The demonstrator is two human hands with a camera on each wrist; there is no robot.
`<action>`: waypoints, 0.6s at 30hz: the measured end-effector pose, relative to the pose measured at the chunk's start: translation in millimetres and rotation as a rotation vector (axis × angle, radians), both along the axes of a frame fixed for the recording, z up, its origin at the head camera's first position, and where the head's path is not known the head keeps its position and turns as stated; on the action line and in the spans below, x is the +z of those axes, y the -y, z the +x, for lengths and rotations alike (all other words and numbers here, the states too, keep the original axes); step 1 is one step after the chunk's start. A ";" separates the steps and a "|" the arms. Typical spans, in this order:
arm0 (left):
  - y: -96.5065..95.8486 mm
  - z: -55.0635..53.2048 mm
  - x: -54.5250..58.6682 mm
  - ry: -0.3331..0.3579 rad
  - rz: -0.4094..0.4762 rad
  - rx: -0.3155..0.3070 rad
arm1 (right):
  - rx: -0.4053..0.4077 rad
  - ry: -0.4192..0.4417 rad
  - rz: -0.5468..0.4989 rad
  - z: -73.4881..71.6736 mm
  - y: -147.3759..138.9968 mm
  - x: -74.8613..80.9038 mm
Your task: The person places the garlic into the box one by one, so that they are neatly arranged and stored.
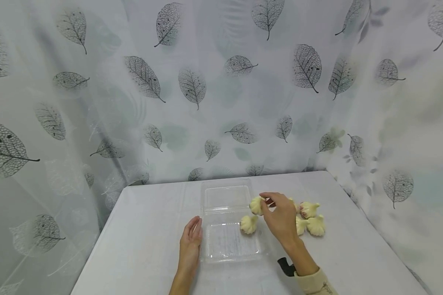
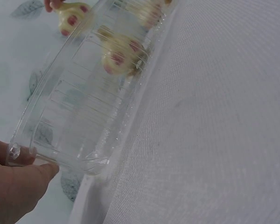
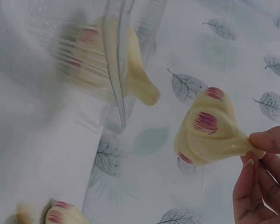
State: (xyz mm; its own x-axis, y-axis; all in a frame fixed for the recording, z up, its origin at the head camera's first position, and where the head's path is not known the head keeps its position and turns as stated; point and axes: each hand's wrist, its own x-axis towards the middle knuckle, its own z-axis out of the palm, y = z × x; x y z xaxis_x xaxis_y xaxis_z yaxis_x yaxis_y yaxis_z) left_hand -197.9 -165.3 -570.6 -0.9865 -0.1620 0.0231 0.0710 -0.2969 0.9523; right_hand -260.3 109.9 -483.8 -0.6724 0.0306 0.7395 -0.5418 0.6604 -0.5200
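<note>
Thumb and fingers of my right hand [image 1: 280, 215] pinch a garlic bulb [image 3: 207, 128] by its stem. The bulb is cream with purple streaks, held over the right side of an open clear plastic box [image 1: 215, 256]. Another garlic bulb [image 1: 248, 224] sits inside the box near its right wall. At the left edge, my left hand [image 1: 190, 243] grips the rim; in the left wrist view its thumb [image 2: 46, 172] lies on the near side and a finger shows through the plastic. The hinged lid [image 1: 227, 198] lies folded back, away from me.
Several garlic bulbs [image 1: 316, 225] lie grouped on the white-covered table [image 1: 144, 246], right of the box and partly behind my right hand. A black object [image 1: 286, 267] shows beside my right wrist. Leaf-patterned curtains [image 1: 221, 94] hang behind and beside the table.
</note>
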 end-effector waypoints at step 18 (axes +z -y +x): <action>0.7 0.8 0.5 -0.001 -0.022 0.006 | 0.076 -0.017 0.023 4.8 16.4 -2.9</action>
State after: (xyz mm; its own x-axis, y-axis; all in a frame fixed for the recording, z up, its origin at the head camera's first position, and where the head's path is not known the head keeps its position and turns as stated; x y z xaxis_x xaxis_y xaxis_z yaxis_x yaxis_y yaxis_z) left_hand -197.0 -166.0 -570.1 -0.9855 -0.1677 0.0272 0.0733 -0.2757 0.9585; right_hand -255.5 93.5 -486.7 -0.6598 -0.0372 0.7505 -0.5993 0.6287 -0.4956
